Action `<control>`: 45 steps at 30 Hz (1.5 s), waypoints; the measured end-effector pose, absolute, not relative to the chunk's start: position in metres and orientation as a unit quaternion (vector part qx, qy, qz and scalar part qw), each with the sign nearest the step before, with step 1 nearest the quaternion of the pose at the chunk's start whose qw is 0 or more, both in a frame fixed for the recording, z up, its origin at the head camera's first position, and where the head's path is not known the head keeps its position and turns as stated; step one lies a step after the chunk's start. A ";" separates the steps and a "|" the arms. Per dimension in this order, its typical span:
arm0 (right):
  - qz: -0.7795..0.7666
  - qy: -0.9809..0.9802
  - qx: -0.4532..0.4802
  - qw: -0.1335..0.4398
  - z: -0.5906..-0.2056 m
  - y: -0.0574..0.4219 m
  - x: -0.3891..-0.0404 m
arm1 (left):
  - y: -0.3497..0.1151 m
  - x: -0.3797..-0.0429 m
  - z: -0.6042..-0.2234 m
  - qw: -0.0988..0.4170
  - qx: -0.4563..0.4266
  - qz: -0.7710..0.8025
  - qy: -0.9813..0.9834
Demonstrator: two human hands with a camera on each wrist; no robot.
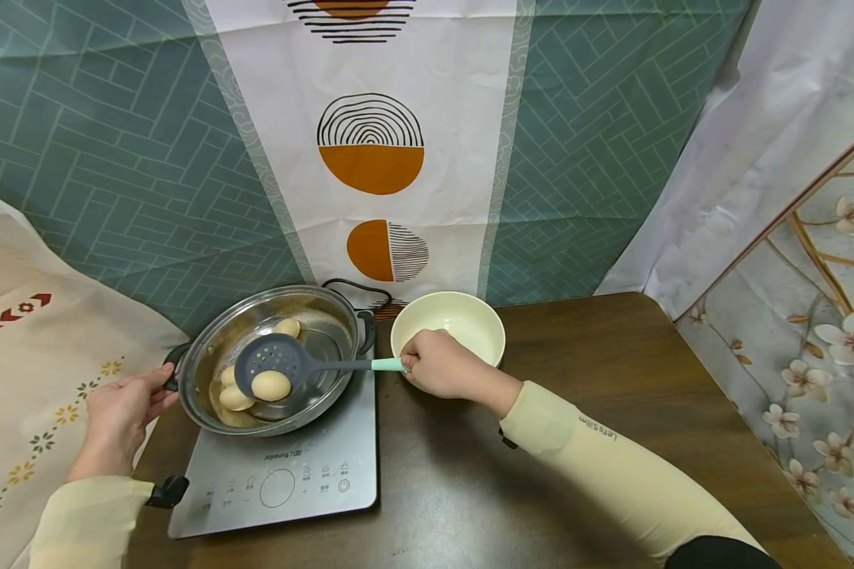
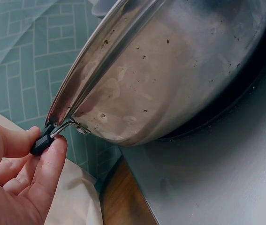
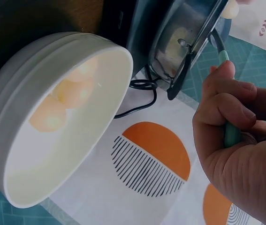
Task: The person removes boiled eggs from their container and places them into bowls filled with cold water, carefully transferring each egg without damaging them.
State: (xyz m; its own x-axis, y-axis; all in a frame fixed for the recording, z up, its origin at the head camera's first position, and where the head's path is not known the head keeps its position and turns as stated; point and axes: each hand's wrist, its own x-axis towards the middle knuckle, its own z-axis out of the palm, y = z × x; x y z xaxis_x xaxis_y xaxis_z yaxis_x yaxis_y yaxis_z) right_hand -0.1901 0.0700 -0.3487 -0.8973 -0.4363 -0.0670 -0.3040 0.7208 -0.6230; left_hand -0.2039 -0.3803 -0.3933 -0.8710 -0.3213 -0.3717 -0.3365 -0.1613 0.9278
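My right hand (image 1: 441,363) grips the mint-green handle of a grey slotted skimmer (image 1: 273,352). One brown egg (image 1: 271,386) rests on its perforated head, which is over a stainless steel pot (image 1: 306,415). More eggs (image 1: 236,397) lie inside the pot, partly hidden by the skimmer. With thumb and fingers, my left hand (image 2: 25,173) pinches the pot's black side handle (image 2: 42,140). Below my right forearm's reach, a cream bowl (image 1: 473,316) stands right of the pot. The right wrist view shows several eggs (image 3: 48,115) in that bowl.
Under the pot is a silver induction cooker (image 1: 277,506) with a touch panel. A black cord (image 1: 359,284) runs behind it. The dark wooden table (image 1: 541,474) extends to the right, with patterned cloth (image 1: 583,158) hanging along the back and sides.
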 end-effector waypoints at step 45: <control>-0.350 0.923 -0.130 0.092 -0.340 0.131 -0.194 | -0.379 -0.205 -0.394 0.002 -0.254 0.720 0.646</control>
